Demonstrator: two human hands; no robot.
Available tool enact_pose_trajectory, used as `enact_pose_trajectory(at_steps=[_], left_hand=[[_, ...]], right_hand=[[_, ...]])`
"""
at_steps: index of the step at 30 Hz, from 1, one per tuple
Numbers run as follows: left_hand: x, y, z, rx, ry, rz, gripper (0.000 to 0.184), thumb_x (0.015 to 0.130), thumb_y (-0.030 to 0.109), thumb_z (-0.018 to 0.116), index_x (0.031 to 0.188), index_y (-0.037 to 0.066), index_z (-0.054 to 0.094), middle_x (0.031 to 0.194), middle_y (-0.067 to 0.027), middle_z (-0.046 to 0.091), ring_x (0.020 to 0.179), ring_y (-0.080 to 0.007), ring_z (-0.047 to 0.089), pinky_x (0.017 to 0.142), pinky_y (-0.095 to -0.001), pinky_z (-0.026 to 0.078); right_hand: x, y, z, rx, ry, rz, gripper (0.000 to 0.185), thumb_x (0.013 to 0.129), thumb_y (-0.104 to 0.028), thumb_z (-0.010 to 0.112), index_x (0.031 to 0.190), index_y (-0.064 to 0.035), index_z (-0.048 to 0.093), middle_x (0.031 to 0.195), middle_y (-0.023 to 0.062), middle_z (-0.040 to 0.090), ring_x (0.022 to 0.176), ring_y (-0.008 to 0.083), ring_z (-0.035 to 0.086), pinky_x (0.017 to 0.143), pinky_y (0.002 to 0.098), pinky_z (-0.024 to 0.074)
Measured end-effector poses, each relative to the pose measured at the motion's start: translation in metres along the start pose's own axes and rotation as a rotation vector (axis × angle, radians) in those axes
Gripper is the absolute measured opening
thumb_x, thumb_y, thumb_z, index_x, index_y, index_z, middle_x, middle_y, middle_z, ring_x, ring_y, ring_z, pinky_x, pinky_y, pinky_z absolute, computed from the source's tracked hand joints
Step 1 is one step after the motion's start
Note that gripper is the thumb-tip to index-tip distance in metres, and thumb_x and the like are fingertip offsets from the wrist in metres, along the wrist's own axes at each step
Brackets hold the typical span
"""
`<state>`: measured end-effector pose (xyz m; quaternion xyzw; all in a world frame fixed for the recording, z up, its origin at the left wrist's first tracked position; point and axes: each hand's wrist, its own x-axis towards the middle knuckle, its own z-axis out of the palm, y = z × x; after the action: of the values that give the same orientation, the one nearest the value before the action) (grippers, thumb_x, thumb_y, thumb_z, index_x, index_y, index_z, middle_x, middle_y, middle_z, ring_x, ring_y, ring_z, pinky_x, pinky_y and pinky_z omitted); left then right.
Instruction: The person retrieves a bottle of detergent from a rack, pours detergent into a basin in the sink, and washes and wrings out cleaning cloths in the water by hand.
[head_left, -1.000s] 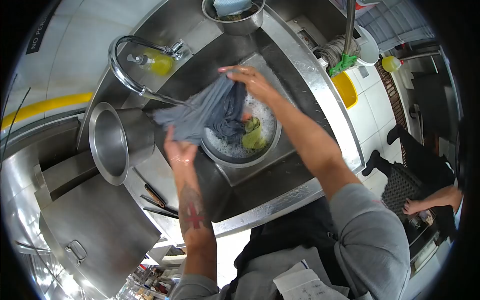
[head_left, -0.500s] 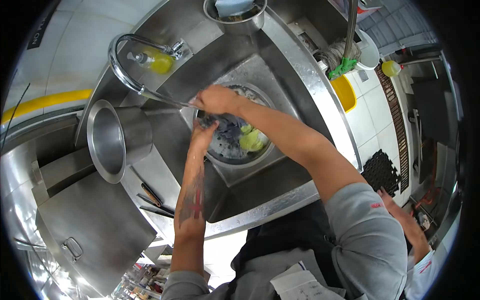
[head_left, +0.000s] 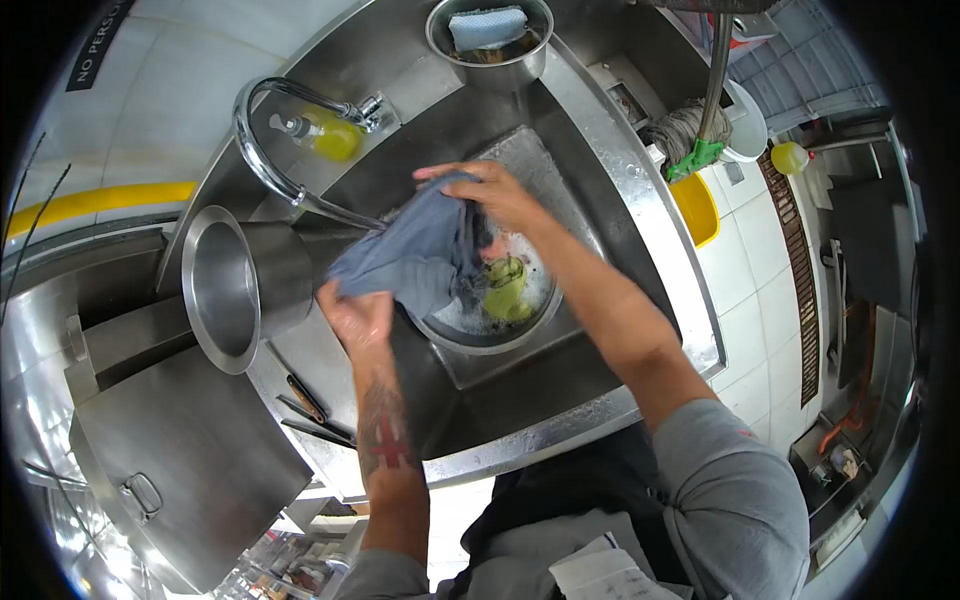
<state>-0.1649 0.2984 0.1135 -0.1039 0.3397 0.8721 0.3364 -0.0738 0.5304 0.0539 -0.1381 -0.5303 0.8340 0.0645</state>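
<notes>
Stainless-steel sink (head_left: 470, 405) space is being taken up by a round metal bowl (head_left: 480, 349) of suds, in which a crumpled yellow-green cloth (head_left: 508, 294) is lying; a blue-grey fabric cloth (head_left: 408, 252) is being held stretched above the bowl's left side, beside the curved chrome tap (head_left: 247, 150); its far edge is being pinched by the right hand (head_left: 505, 200), its near-left edge being gripped by the left hand (head_left: 358, 320), whose fingertips are being partly hidden; compared with half a second ago, both hands are being held higher, so the fabric is apparently being handled opened out rather than bunched in suds.
</notes>
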Motion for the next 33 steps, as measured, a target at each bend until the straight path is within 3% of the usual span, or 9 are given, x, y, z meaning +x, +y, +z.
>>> enact_pose_trajectory(at_steps=[1,3,11,14,15,20,27,29,33], left_hand=[[0.017,-0.018,-0.011,-0.007,0.044,-0.091,0.043,0.089,0.023,0.062,0.124,-0.003,0.058,0.130,-0.0170,0.061,0.125,-0.0316,0.055,0.109,-0.0512,0.043],[0.061,-0.054,-0.039,0.169,0.269,-0.181,0.046,0.092,0.028,0.059,0.129,0.001,0.057,0.135,-0.0158,0.059,0.122,-0.0312,0.059,0.108,-0.0496,0.045],[0.044,-0.071,-0.003,0.242,0.255,-0.421,0.043,0.098,0.040,0.061,0.125,0.007,0.060,0.119,-0.0089,0.067,0.113,-0.0224,0.064,0.098,-0.0422,0.052],[0.040,-0.042,-0.002,1.112,-0.167,-0.378,0.036,0.096,0.036,0.068,0.110,0.004,0.064,0.099,-0.0023,0.067,0.088,-0.0140,0.064,0.082,-0.0302,0.052],[0.042,-0.034,0.012,1.427,-0.266,-0.312,0.031,0.096,0.033,0.069,0.105,0.003,0.066,0.093,0.0000,0.066,0.083,-0.0109,0.062,0.076,-0.0271,0.051],[0.054,-0.028,0.000,0.638,-0.179,-0.008,0.019,0.099,0.022,0.063,0.104,0.004,0.065,0.096,-0.0024,0.066,0.088,-0.0128,0.062,0.078,-0.0301,0.051],[0.047,-0.063,-0.024,-0.075,0.039,-0.291,0.039,0.098,0.032,0.059,0.122,0.001,0.058,0.123,-0.0143,0.066,0.115,-0.0296,0.063,0.107,-0.0465,0.046],[0.059,-0.084,-0.031,0.010,0.244,-0.309,0.043,0.101,0.035,0.051,0.119,-0.003,0.060,0.119,-0.0147,0.067,0.112,-0.0295,0.065,0.106,-0.0443,0.047],[0.055,-0.094,-0.037,-0.024,0.149,-0.304,0.044,0.101,0.038,0.053,0.119,-0.002,0.060,0.109,-0.0110,0.068,0.103,-0.0273,0.065,0.103,-0.0394,0.047]], right_hand=[[0.002,-0.008,0.025,0.301,0.074,-0.141,0.026,0.083,-0.023,0.078,0.101,-0.0042,0.074,0.083,0.0132,0.072,0.084,0.0187,0.070,0.068,0.0375,0.0528],[0.003,0.008,0.078,-0.411,0.158,-0.389,0.020,0.084,-0.021,0.074,0.097,-0.0050,0.074,0.083,0.0128,0.072,0.079,0.0235,0.071,0.070,0.0363,0.0545],[0.060,0.023,0.047,-1.030,0.191,-0.271,0.045,0.094,-0.043,0.057,0.092,-0.0012,0.074,0.084,0.0266,0.068,0.089,0.0448,0.067,0.084,0.0498,0.0532],[0.055,-0.016,0.030,-0.981,-0.058,0.109,0.079,0.097,-0.068,0.039,0.095,0.0038,0.071,0.094,0.0276,0.070,0.095,0.0414,0.068,0.090,0.0516,0.0490],[0.036,-0.011,0.033,-0.828,0.186,0.095,0.085,0.092,-0.075,0.044,0.097,0.0046,0.072,0.094,0.0208,0.074,0.090,0.0347,0.071,0.089,0.0496,0.0483],[0.003,-0.013,0.004,-0.718,-0.249,0.081,0.058,0.085,-0.052,0.076,0.100,0.0039,0.074,0.096,0.0169,0.073,0.090,0.0236,0.068,0.086,0.0370,0.0499],[-0.002,0.015,0.015,0.320,0.356,0.109,0.035,0.084,-0.028,0.078,0.103,-0.0005,0.071,0.090,0.0083,0.071,0.083,0.0164,0.067,0.075,0.0318,0.0535],[-0.002,0.026,0.068,-0.422,0.266,-0.147,0.030,0.076,-0.026,0.081,0.094,-0.0045,0.072,0.082,0.0107,0.068,0.079,0.0197,0.067,0.071,0.0353,0.0540],[-0.001,0.034,0.093,-0.631,0.083,-0.226,0.026,0.075,-0.030,0.080,0.088,-0.0082,0.073,0.082,0.0158,0.070,0.080,0.0310,0.069,0.076,0.0402,0.0546]])
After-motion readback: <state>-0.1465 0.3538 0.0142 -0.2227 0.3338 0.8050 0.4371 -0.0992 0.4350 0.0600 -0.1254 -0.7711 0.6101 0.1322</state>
